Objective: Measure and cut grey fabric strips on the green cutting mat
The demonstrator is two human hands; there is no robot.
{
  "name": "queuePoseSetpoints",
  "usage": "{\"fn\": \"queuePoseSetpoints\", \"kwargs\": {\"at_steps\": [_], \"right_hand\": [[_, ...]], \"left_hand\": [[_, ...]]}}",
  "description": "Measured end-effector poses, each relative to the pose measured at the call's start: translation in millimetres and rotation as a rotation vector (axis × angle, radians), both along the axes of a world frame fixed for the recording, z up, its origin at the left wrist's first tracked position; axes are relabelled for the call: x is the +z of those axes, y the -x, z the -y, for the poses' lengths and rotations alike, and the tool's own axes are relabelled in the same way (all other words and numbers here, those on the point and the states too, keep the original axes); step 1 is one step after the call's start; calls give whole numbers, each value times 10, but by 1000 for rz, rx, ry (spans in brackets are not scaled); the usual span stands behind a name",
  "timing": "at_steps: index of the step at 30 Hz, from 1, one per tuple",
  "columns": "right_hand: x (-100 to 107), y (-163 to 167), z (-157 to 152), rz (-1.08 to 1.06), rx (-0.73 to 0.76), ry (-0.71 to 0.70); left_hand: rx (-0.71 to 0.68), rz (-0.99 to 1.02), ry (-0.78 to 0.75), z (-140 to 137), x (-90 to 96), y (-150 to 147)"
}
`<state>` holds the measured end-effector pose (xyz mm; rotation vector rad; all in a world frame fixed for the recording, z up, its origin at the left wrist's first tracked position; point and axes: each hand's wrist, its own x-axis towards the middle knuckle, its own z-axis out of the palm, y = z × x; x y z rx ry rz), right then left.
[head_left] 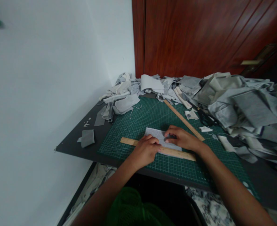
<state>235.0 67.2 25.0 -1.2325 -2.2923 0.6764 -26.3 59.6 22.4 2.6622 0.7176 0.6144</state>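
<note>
A small piece of light grey cloth (156, 135) lies flat on the green cutting mat (124, 125). Across its near edge runs a wooden ruler (176, 153). My left hand (146, 149) is closed over the ruler, fingers bent, holding it down against the cloth; it hides part of both. On the cloth's right side rests my right hand (180, 137), its thumb and fingers curved and apart with a gap between them. Whether a fingertip catches any cloth is too small to tell. A second wooden ruler (184, 121) lies slanted just beyond my right hand.
Cloth scraps (126, 100) are heaped along the back, and a larger cloth pile (246, 106) fills the right side. Black scissors (205, 117) lie beside that pile. A folded grey cloth (87, 138) sits on the dark tabletop (74, 147) at left, near the white wall (46, 94).
</note>
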Motion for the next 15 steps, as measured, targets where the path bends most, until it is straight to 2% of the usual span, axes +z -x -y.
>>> {"fn": "queuePoseSetpoints", "kwargs": {"at_steps": [15], "right_hand": [[-15,-16,0,19,-1,17]], "left_hand": [[-1,-7,-30,-11,-2,-4]]}}
